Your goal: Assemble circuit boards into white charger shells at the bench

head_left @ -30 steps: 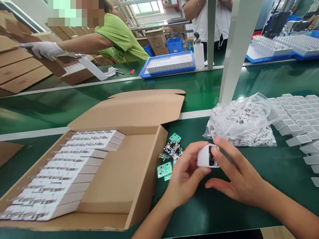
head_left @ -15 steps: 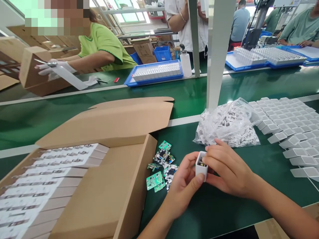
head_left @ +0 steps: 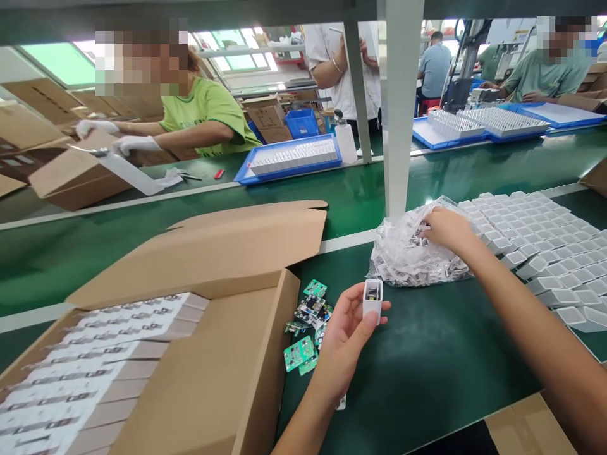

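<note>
My left hand [head_left: 345,328] holds a small white plastic charger housing [head_left: 372,299] upright between thumb and fingers, its open end up with a circuit board inside. My right hand [head_left: 446,229] has reached away to the clear plastic bag [head_left: 408,256] of small white parts, its fingers curled down into the bag's top; what they grip is hidden. A small pile of green circuit boards [head_left: 306,328] lies on the green mat just left of my left hand.
An open cardboard box [head_left: 227,373] with rows of white finished pieces [head_left: 95,354] fills the left. Rows of empty white housings [head_left: 545,234] lie at the right. A white post [head_left: 398,114] stands behind the bag. Other people work across the belt, beside a blue tray [head_left: 289,161].
My right hand has let go of the housing and moved up and right to the plastic bag. The left hand still holds the housing, now upright.
</note>
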A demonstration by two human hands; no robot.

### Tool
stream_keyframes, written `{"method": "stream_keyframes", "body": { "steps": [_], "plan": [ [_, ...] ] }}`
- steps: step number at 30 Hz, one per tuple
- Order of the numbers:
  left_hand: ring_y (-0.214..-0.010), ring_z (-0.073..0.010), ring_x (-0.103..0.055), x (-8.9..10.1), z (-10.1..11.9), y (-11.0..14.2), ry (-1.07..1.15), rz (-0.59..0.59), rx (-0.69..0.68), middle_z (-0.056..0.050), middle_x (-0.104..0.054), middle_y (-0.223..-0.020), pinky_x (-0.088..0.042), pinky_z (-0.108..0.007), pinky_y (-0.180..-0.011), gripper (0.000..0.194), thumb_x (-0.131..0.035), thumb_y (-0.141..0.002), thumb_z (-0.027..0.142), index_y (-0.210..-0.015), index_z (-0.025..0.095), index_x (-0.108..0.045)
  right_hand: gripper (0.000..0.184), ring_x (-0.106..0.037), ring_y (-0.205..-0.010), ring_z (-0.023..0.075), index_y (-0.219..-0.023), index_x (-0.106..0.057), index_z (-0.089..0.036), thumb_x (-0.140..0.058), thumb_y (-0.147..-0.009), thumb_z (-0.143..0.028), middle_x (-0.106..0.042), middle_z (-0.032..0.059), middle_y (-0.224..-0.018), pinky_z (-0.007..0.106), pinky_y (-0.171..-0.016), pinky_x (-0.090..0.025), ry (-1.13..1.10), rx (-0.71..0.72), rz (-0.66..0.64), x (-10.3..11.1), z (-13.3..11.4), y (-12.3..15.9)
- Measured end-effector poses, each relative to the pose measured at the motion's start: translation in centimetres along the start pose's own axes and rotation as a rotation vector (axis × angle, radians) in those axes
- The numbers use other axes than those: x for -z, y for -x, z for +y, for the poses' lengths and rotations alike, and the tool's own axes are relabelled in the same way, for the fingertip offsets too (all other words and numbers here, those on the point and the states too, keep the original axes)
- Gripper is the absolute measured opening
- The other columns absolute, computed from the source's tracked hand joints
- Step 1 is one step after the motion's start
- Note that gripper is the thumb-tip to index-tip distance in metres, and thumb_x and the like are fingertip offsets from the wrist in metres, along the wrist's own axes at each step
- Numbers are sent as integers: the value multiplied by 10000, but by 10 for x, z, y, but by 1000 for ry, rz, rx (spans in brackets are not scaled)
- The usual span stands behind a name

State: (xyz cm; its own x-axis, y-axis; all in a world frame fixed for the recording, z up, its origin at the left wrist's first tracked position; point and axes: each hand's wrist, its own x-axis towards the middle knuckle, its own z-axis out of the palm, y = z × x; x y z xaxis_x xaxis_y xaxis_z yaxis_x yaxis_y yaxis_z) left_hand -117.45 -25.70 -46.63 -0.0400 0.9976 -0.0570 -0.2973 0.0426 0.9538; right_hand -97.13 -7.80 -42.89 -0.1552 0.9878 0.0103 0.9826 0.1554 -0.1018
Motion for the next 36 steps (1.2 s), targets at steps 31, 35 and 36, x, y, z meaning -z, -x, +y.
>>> {"method": "stream_keyframes", "body": {
  "steps": [31, 35, 36],
  "plan": [
    [-912, -153, -631, 9, -7, -10, -24, -165, -44, -44, -656, -1043, -493, -264, -818, 458, -727, -802, 435, -1160, 221, -540, 39, -623, -688, 197, -738, -712, -143, -709, -725, -179, -689, 40, -686, 269, -595, -402, -218, -27, -81, -4, 17, -19],
    [-924, -148, -620, 11, -6, -12, 0, -164, -48, -43, -657, -1054, -489, -258, -828, 461, -730, -802, 430, -1164, 218, -540, 98, -585, -607, 179, -600, -679, -166, -693, -683, -115, -658, 27, -610, 272, -558, -377, -331, -27, -25, -3, 16, -14],
    [-921, -145, -619, 11, -6, -12, 9, -165, -57, -40, -658, -1050, -490, -256, -829, 457, -731, -803, 426, -1164, 219, -543, 91, -581, -615, 179, -616, -681, -165, -688, -696, -120, -663, 34, -627, 277, -571, -383, -367, -31, 21, -2, 16, -9]
  ]
}}
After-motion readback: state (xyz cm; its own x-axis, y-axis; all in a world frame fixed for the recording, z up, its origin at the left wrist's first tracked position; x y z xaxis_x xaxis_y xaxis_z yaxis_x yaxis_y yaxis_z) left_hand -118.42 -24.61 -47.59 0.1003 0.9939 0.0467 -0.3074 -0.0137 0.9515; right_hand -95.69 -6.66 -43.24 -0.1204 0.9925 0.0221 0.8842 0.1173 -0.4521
